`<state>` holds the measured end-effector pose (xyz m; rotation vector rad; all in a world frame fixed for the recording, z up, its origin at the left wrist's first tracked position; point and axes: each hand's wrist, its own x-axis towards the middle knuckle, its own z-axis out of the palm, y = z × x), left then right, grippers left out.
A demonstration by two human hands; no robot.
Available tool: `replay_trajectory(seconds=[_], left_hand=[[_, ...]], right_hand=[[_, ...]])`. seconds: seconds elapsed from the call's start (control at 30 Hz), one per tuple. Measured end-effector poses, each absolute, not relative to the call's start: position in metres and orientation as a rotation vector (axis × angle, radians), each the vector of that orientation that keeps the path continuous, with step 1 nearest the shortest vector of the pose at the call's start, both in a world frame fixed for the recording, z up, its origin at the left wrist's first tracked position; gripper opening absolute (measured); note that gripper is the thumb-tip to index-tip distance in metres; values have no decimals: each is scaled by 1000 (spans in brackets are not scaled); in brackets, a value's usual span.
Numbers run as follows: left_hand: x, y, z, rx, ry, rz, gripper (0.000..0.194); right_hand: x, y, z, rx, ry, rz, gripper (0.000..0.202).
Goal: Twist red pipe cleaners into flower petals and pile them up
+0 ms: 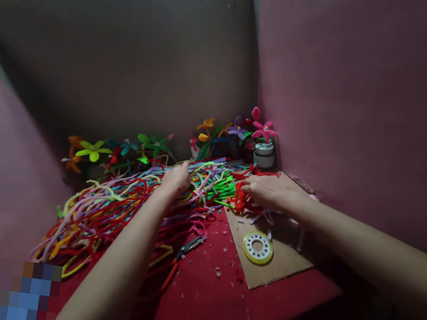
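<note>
The left hand (177, 179) is at the pile of fuzzy sticks (129, 196). The right hand (267, 190) is at the red bits (239, 198). I can't tell if their fingers grip anything.

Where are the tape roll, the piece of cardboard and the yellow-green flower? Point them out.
Tape roll (256, 261): head view, on its yellow outer ring, near edge.
Piece of cardboard (283, 266): head view, on its bare near part.
Yellow-green flower (94, 153): head view, where its petals meet.

Two hands (176, 180) (268, 190), one tape roll (249, 246), one cardboard sheet (282, 262), one red-handled cutter (182, 250)
</note>
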<state>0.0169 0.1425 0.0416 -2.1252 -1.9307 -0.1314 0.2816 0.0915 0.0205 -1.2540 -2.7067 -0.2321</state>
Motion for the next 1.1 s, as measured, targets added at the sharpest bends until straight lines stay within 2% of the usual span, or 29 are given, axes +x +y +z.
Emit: replay_trajectory(seconds=[0.27,0.47,0.63,0.83,1.0,1.1], left_hand=[[24,109,60,-1978,-1698,-272,36],[36,90,51,-2046,-1479,-476,26],[58,77,43,-2263,-1414,-611,20],[90,69,32,-2577,-1223,-740,27],[90,62,37,-2797,-1378,-662,18],[77,44,47,-2968,-1497,-636,23]], right_hand=[[290,106,-4,-1191,-2647,-86,24],[287,109,-14,-1170,-2701,-179,23],[286,100,2,-1178,-2716,-311,22],[281,66,41,-1113,-2689,-541,32],[281,43,55,-988,-2609,-540,32],[280,34,59,-953,-2552,-559,30]])
